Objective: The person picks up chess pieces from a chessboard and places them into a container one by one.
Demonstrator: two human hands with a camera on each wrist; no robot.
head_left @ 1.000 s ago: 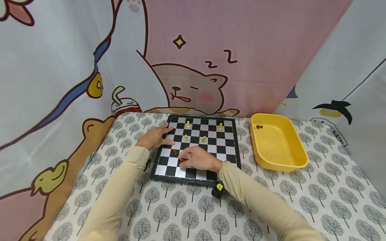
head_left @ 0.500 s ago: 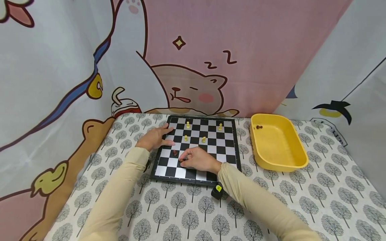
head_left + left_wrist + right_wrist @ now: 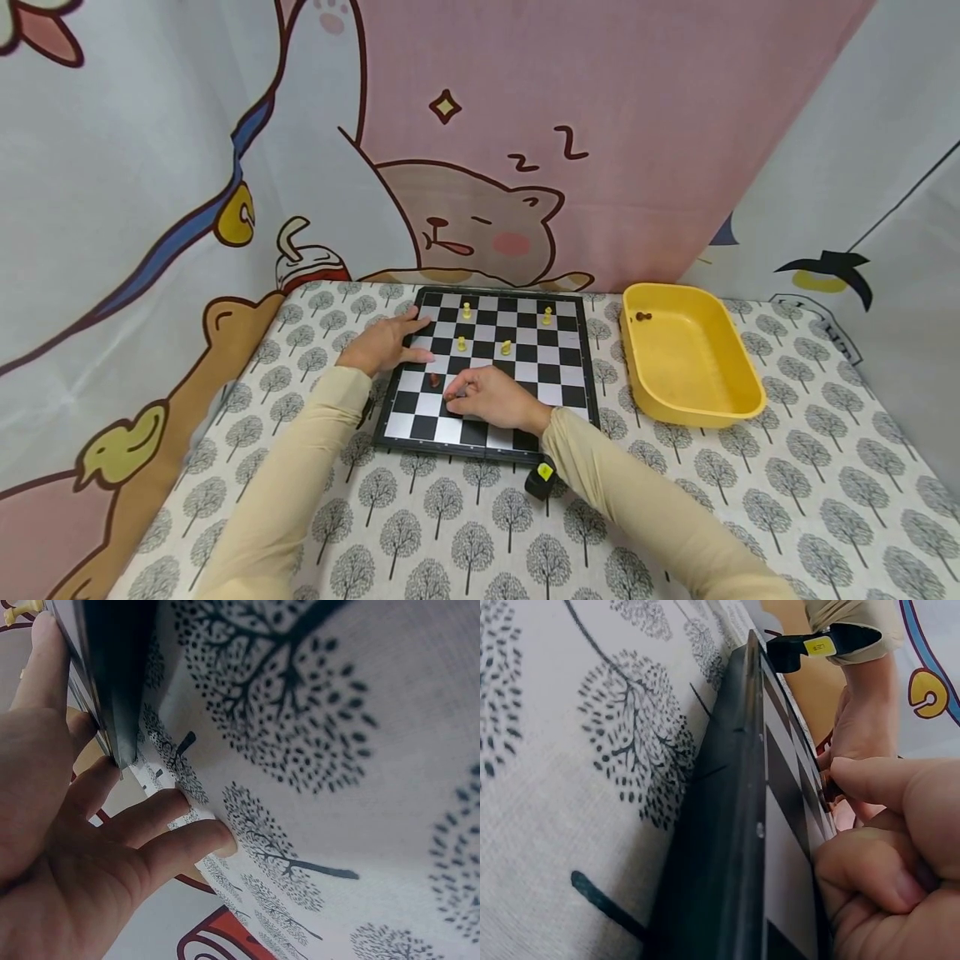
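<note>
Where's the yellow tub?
In the head view, the yellow tub is on the right side of the tree-print cloth, just right of the chessboard. A brown piece lies inside its far left corner.

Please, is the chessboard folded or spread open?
Spread open: the chessboard lies flat, checkered face up, with yellow pieces standing on it and the left hand at its edge.

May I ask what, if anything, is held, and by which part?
The right hand pinches a brown chess piece, its gripped part unclear; the left hand rests on the chessboard.
</note>
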